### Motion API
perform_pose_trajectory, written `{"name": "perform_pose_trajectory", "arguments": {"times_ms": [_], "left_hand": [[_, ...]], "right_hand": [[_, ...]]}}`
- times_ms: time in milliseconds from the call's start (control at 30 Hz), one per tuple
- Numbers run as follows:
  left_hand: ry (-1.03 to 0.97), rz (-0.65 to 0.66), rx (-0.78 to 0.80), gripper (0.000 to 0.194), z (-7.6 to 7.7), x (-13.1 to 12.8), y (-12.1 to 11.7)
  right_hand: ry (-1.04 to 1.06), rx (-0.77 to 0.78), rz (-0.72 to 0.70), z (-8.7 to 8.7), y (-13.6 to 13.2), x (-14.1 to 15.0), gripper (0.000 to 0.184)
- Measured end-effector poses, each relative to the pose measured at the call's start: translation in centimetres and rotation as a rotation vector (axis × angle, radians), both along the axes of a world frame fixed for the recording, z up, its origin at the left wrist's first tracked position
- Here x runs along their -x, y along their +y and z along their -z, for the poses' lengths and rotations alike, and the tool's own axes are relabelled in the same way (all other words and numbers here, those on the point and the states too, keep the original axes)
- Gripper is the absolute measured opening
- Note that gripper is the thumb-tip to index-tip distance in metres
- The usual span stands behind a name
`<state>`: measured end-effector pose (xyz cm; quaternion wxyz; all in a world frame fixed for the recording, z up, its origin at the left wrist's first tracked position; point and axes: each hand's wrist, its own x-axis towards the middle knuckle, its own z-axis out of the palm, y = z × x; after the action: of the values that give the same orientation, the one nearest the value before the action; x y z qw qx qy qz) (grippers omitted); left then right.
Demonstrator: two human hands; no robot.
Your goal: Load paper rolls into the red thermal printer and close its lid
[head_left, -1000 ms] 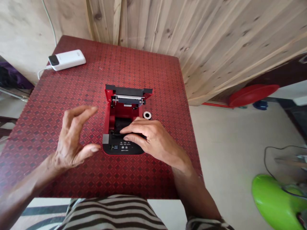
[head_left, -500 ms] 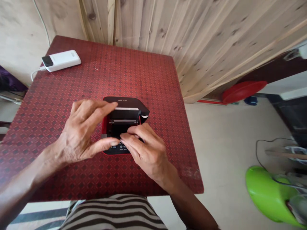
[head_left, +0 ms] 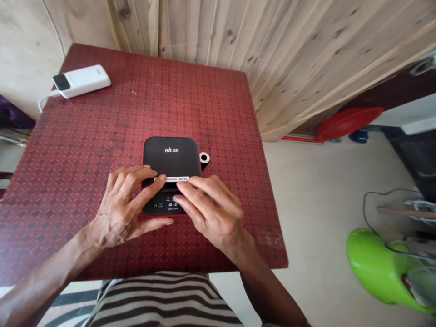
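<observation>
A small black receipt printer (head_left: 170,159) with a red edge lies on the table, its lid almost down over the body. Along the lid's front edge runs a white printed label (head_left: 175,179); below it a dark gap and the control panel (head_left: 165,204) show. My left hand (head_left: 127,200) is open, fingertips resting on the lid's left front, thumb apart near the printer's front edge. My right hand (head_left: 213,204) is bent at the right front, fingertips at the lid's edge and gap, seemingly pinching the edge. A paper roll (head_left: 205,158) sits behind the printer's right side.
The table (head_left: 218,118) has a red patterned top. A white power bank (head_left: 83,81) with a cable is at its far left. Wooden planks (head_left: 211,36) rise behind. On the floor to the right are a green plastic stool (head_left: 371,263) and a red basin (head_left: 349,122).
The printer's lid has come down toward me, covering the inner cavity and roller. My left fingers moved from the raised lid onto its front edge; my right fingers shifted up from the cavity's front.
</observation>
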<state>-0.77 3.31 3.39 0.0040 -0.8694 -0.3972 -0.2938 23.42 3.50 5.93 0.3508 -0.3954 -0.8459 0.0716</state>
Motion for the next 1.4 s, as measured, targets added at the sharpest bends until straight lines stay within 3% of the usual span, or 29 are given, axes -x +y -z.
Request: {"name": "perform_pose_trajectory", "arguments": {"times_ms": [100, 200, 433, 533, 700, 867, 1100, 1300, 1400], "left_hand": [[-0.01, -0.005, 0.016, 0.08, 0.3, 0.1, 0.0], [-0.039, 0.012, 0.013, 0.081, 0.8, 0.1, 0.0], [-0.185, -0.064, -0.06, 0.08, 1.5, 0.8, -1.2], [-0.147, -0.085, -0.094, 0.074, 1.8, 1.6, -1.9], [-0.136, -0.152, -0.127, 0.056, 3.0, 2.1, -3.1], [-0.118, -0.145, -0.121, 0.056, 3.8, 2.1, -3.2], [-0.197, -0.129, -0.036, 0.063, 3.5, 1.9, -3.0], [-0.199, -0.203, 0.077, 0.036, 3.1, 1.4, -3.2], [-0.263, -0.181, 0.038, 0.05, 3.7, 1.5, -2.9]], "right_hand": [[0.075, 0.011, 0.132, -0.2, 0.9, -1.9, 0.021], [0.158, 0.044, 0.303, 0.8, 2.1, -4.4, 0.014], [0.237, 0.35, 0.448, 8.1, 3.3, -7.1, 0.03], [0.371, 0.464, 0.522, 9.9, 3.3, -7.3, 0.039], [0.47, 0.555, 0.544, 10.2, 3.6, -7.5, 0.042], [0.458, 0.527, 0.538, 10.1, 3.6, -7.5, 0.038], [0.45, 0.52, 0.525, 10.0, 3.5, -7.3, 0.03], [0.461, 0.54, 0.538, 10.0, 3.7, -7.2, 0.028], [0.493, 0.548, 0.527, 10.0, 3.8, -7.3, 0.027]]}}
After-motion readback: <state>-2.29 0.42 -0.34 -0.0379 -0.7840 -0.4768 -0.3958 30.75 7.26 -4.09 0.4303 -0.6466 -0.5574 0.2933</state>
